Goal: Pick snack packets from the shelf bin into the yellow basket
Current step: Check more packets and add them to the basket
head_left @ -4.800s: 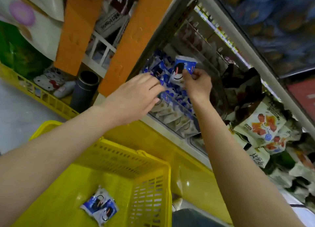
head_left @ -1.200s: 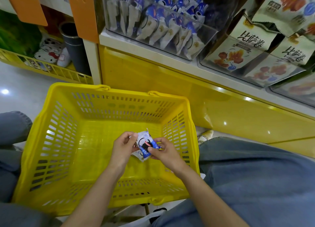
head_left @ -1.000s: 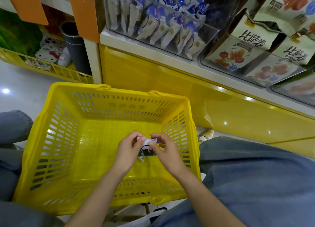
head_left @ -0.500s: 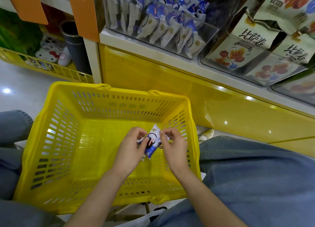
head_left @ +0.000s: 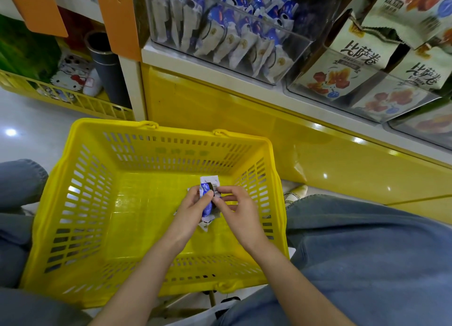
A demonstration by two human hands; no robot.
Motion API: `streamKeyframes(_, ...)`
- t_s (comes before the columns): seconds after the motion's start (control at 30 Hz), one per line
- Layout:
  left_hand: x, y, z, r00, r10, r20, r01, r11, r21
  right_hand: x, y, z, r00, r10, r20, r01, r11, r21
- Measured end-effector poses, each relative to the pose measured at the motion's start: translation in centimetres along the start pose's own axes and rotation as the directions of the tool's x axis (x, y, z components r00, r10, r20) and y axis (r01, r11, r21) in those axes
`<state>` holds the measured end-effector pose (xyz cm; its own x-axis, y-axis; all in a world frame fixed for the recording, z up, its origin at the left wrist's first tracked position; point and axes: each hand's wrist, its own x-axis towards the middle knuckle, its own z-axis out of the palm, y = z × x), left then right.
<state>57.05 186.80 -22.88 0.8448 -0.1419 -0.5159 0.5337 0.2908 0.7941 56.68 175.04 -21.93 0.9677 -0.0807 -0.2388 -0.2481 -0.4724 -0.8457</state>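
Note:
A yellow slotted basket (head_left: pixel 73 203) stands on the floor between my knees. Over its middle, my left hand (head_left: pixel 190 213) and my right hand (head_left: pixel 238 212) both pinch a small blue and white snack packet (head_left: pixel 207 198), held upright with its barcode side up. My hands hide most of the basket floor beneath them. Up on the shelf, a clear plastic bin (head_left: pixel 288 56) holds several more blue and white packets (head_left: pixel 227 34).
Right of the bin, another clear bin holds larger cream pouches (head_left: pixel 347 63) printed with red fruit. A glossy yellow shelf base (head_left: pixel 244 110) runs behind the basket. At left a low yellow rack (head_left: pixel 73 98) holds a dark cylinder (head_left: pixel 105 63) and cartoon items. My jeans-clad legs (head_left: pixel 367 252) flank the basket.
I brought a packet down from the shelf bin to the basket. Over the last second both hands have turned it between their fingers; its barcode side now faces up.

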Motion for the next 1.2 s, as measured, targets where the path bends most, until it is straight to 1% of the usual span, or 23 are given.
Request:
streamKeyframes(0.03,-0.1,0.0,0.0,1.000,0.005,-0.001,-0.005,1.000,0.003,-0.1,0.1,0.0,1.000,-0.030,0.005,0.030,0.999,-0.040)
streamKeyframes(0.1,-0.2,0.0,0.1,0.999,0.043,-0.010,-0.042,0.997,0.070,-0.1,0.3,0.0,0.998,-0.057,0.007,0.057,0.995,-0.076)
streamKeyframes(0.23,-0.2,0.0,0.1,0.997,0.072,-0.007,-0.069,0.980,0.188,-0.1,0.3,0.0,0.999,-0.037,-0.031,0.036,0.998,-0.050)
streamKeyframes(0.33,-0.1,-0.1,0.2,0.996,0.090,-0.018,-0.083,0.971,0.226,-0.1,0.3,0.1,0.998,-0.052,-0.036,0.050,0.996,-0.071)
streamKeyframes(0.4,0.0,-0.1,0.2,0.994,0.106,-0.024,-0.098,0.969,0.228,-0.2,0.3,0.2,0.998,-0.058,-0.012,0.057,0.995,-0.080)
streamKeyframes(0.47,0.1,-0.3,0.1,0.992,0.123,-0.041,-0.109,0.961,0.253,-0.2,0.2,0.3,0.999,-0.036,0.024,0.038,0.998,-0.053)
streamKeyframes(0.57,0.3,-0.4,-0.3,0.985,0.160,-0.061,-0.130,0.929,0.345,-0.1,-0.2,0.2,0.997,0.000,0.081,0.000,1.000,0.007)
streamKeyframes(0.63,0.4,-0.6,-0.5,0.980,0.187,-0.063,-0.144,0.895,0.422,0.0,-0.3,0.0,0.996,0.003,0.085,-0.004,1.000,0.013)
streamKeyframes(0.7,0.5,-0.7,-0.6,0.978,0.203,-0.046,-0.157,0.864,0.478,0.0,-0.4,-0.2,0.998,-0.007,0.063,0.009,1.000,-0.028)
streamKeyframes(0.8,0.5,-0.8,-0.5,0.980,0.199,-0.028,-0.157,0.845,0.512,-0.1,-0.1,-0.1,0.999,-0.044,0.014,0.045,0.989,-0.140)
streamKeyframes(0.87,0.5,-0.8,-0.5,0.982,0.188,-0.028,-0.146,0.838,0.526,-0.2,0.1,0.2,0.999,-0.032,0.006,0.033,0.988,-0.152)
streamKeyframes(0.93,0.5,-0.8,-0.4,0.983,0.177,-0.044,-0.128,0.839,0.528,-0.2,0.3,0.4,1.000,0.014,0.025,-0.012,0.994,-0.107)
streamKeyframes(1.0,0.4,-0.7,-0.2,0.985,0.149,-0.084,-0.090,0.869,0.486,0.0,0.3,0.5,0.996,0.063,0.055,-0.060,0.996,-0.060)
streamKeyframes(1.07,0.4,-0.8,-0.2,0.985,0.105,-0.135,-0.041,0.912,0.408,0.2,0.3,0.5,0.987,0.119,0.108,-0.116,0.993,-0.028)
streamKeyframes(1.13,0.3,-0.9,-0.3,0.981,0.075,-0.179,-0.008,0.937,0.350,0.3,0.4,0.5,0.965,0.192,0.178,-0.179,0.980,-0.087)
streamKeyframes(1.2,0.0,-1.2,-0.3,0.977,0.057,-0.205,0.010,0.951,0.311,0.2,0.6,0.5,0.950,0.228,0.215,-0.190,0.964,-0.185)
